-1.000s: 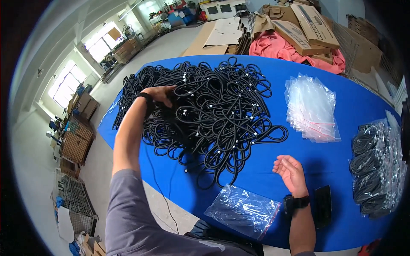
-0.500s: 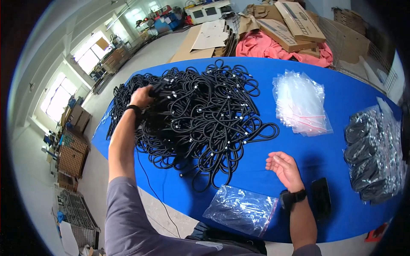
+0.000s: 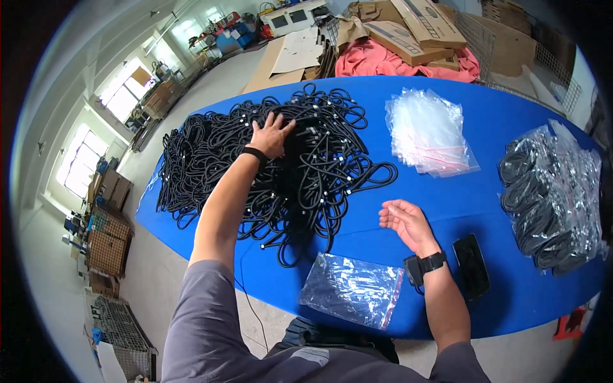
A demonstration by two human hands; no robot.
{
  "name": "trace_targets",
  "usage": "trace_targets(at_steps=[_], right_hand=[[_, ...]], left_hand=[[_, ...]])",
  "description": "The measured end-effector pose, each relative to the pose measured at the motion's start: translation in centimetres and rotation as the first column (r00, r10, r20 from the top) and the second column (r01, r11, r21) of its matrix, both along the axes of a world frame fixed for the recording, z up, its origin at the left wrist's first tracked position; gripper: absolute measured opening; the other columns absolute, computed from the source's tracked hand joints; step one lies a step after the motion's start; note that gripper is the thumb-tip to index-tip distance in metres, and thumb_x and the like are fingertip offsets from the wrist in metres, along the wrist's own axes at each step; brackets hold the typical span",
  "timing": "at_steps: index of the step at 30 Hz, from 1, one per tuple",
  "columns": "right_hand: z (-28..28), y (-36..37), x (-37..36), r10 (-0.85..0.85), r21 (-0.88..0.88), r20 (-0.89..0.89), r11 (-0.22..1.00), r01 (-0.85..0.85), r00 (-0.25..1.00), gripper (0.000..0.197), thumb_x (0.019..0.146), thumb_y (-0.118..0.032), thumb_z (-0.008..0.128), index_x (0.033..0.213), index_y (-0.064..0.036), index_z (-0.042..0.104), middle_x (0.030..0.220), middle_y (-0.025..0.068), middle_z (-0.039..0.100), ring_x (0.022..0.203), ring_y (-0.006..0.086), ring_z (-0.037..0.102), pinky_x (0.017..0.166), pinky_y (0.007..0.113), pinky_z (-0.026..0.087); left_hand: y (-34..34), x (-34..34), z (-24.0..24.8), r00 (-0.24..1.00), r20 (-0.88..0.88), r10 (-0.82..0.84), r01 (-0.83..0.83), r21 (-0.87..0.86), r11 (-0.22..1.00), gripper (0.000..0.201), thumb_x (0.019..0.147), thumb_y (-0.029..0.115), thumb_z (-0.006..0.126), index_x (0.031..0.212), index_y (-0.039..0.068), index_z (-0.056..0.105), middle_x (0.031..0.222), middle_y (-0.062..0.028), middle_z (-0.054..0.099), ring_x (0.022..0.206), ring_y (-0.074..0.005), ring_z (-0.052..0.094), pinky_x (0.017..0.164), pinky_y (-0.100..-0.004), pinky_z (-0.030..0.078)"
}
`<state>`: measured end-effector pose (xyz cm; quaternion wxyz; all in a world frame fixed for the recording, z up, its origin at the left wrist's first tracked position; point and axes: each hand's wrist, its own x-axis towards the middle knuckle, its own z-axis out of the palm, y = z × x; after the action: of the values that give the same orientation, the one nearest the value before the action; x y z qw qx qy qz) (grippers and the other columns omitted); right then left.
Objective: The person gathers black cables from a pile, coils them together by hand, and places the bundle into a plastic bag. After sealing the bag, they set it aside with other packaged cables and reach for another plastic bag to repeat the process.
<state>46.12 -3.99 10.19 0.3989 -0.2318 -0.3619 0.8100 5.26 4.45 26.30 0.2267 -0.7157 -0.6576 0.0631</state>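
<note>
Well left of left fingers [image 3: 278, 122]: pale wall [image 3: 48, 249], bright windows [image 3: 82, 153], mesh cages [image 3: 107, 246] on grey floor [image 3: 159, 274]. Beyond fingers: white machine [image 3: 295, 18]. Beyond and right: cardboard boxes [image 3: 431, 24].

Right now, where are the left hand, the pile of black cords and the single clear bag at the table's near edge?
Left hand [image 3: 271, 138]: head view, back of the hand.
Pile of black cords [image 3: 281, 180]: head view, loops just below the hand.
Clear bag [image 3: 351, 290]: head view, middle of its upper face.
</note>
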Motion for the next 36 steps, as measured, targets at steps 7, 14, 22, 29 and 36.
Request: trace_targets(at_steps=[7, 14, 22, 29, 36], right_hand=[[-1.1, -0.7, 1.7, 0.020, 0.022, -0.011, 1.000, -0.020, 1.000, 0.022, 0.100, -0.017, 0.062, 0.114, 0.0004, 0.063, 0.101, 0.0118, 0.069, 0.091, 0.0196, 0.068, 0.086, 0.035, 0.056], [-1.9, -3.0, 2.6, -0.009, 0.015, 0.014, 1.000, 0.009, 1.000, 0.023, 0.100, -0.017, 0.062, 0.114, 0.0008, 0.063, 0.100, 0.0116, 0.069, 0.090, 0.0191, 0.068, 0.085, 0.034, 0.056], [-1.8, -3.4, 1.9, -0.007, 0.033, 0.026, 0.999, 0.007, 1.000, 0.024, 0.099, -0.019, 0.063, 0.114, 0.0007, 0.063, 0.100, 0.0115, 0.069, 0.090, 0.0187, 0.067, 0.084, 0.034, 0.056], [-2.4, -1.8, 2.6, -0.034, 0.028, 0.015, 0.999, 0.034, 0.999, 0.024, 0.099, -0.018, 0.064, 0.114, 0.0008, 0.063, 0.100, 0.0116, 0.069, 0.090, 0.0187, 0.067, 0.084, 0.033, 0.056], [-2.2, -1.0, 4.7, -0.041, 0.043, 0.002, 0.998, 0.041, 0.999, 0.024, 0.099, -0.018, 0.064, 0.113, 0.0009, 0.063, 0.100, 0.0115, 0.068, 0.090, 0.0186, 0.067, 0.084, 0.033, 0.056]], left_hand=[[-6.0, 3.2, -3.0, 0.972, 0.122, -0.199, 0.213, -0.120, 0.970, 0.077, 0.080, 0.037, 0.073, 0.150, 0.020, 0.045, 0.154, -0.0205, 0.039, 0.144, -0.0460, 0.031, 0.111, -0.0634, 0.034], [-20.4, 10.7, -9.6, 0.904, 0.275, -0.327, 0.404, -0.303, 0.863, 0.076, 0.076, 0.042, 0.075, 0.146, 0.027, 0.048, 0.164, -0.0188, 0.020, 0.151, -0.0464, 0.014, 0.112, -0.0735, 0.021], [-16.7, 2.8, -10.2, 0.964, -0.067, -0.258, 0.224, -0.321, 0.920, 0.055, 0.081, 0.020, 0.067, 0.134, 0.028, 0.055, 0.164, -0.0132, 0.022, 0.153, -0.0394, 0.014, 0.115, -0.0698, 0.020], [-13.1, -1.3, -9.0, 0.898, -0.156, -0.411, 0.321, -0.407, 0.855, 0.055, 0.084, 0.014, 0.063, 0.136, 0.030, 0.053, 0.164, -0.0121, 0.022, 0.153, -0.0360, 0.015, 0.117, -0.0668, 0.020], [-15.6, 2.4, -8.7, 0.886, -0.178, -0.427, 0.351, -0.344, 0.871, 0.037, 0.082, 0.019, 0.065, 0.118, 0.026, 0.065, 0.160, -0.0128, 0.030, 0.152, -0.0338, 0.019, 0.118, -0.0632, 0.022]])
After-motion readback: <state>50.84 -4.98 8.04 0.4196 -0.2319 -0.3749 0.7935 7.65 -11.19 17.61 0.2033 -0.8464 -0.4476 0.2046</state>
